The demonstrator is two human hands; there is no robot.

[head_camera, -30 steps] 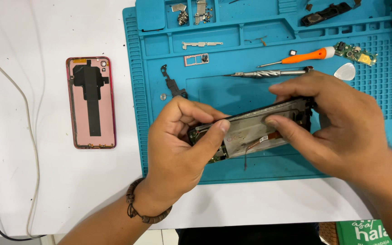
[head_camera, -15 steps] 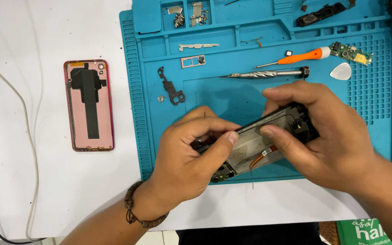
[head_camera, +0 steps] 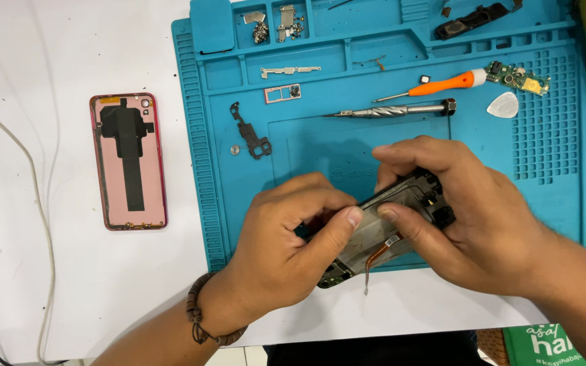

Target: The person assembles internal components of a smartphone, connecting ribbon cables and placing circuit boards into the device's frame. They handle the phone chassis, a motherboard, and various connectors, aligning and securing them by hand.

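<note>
Two bare hands clamp one opened smartphone body with a dark frame and grey metal inner plate (head_camera: 391, 230), held tilted over the lower edge of the blue silicone repair mat (head_camera: 320, 149); left hand (head_camera: 286, 251) closed on the phone's lower end, thumb pressed flat on the grey plate; right hand (head_camera: 473, 217) closed round the upper end, fingers curled over the top edge, thumb meeting the left thumb near mid-plate; both grips tight on the phone, no gap visible. Thin orange flex ribbon (head_camera: 374, 261) hangs from the phone's underside, its end over the white bench (head_camera: 69, 285). Beaded brown bracelet (head_camera: 201, 325) on the left wrist.

On the mat, above the hands: silver metal screwdriver shaft (head_camera: 391, 110) lying flat; just above it an orange-handled small screwdriver (head_camera: 439, 85); to their right a small green circuit board (head_camera: 518, 77) and a white triangular plastic pick (head_camera: 503, 104). Left of the hands: a black flat bracket (head_camera: 251, 132), a pink SIM tray (head_camera: 283, 93), a thin silver metal strip (head_camera: 289, 70). Top compartments hold small metal parts (head_camera: 272, 20); a black elongated module (head_camera: 473, 19) lies at the top right.

Well apart, left on the bench: pink phone back cover, inner side up, with black adhesive patch (head_camera: 129, 161); white cable (head_camera: 32, 176) curves along the far left.
</note>
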